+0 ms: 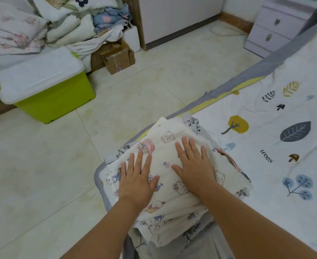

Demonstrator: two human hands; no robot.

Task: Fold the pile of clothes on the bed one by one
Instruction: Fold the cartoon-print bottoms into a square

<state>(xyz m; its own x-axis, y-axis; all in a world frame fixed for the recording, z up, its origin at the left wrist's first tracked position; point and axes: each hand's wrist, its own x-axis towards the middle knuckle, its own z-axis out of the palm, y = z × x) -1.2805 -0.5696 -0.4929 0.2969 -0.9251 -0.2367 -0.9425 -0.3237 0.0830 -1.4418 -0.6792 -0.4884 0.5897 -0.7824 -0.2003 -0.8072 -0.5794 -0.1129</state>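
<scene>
Head view: a folded cartoon-print garment [169, 165], white w/ bears and other characters, is seen lying on top of a stack of folded clothes [191, 227] at the bed [266, 128] corner nearest the camera. Left hand [137, 182] is laid flat on the garment's left half, fingers [138, 159] straight and slightly spread, nothing gripped. Right hand [195, 165] is pressed flat on the garment's right half, fingers [186, 146] straight and apart, thumb out toward the left hand. A floral-print piece [193, 123] is visible under the garment at its far edge. Bed sheet is white w/ leaf and tree prints, grey-yellow border. On the floor far-left of the garment, a green storage bin [54, 103] w/ white lid; beyond it, cardboard boxes [116, 57] and heaped bedding [41, 25]. Drawer unit [277, 25] stands far-right of the garment.
</scene>
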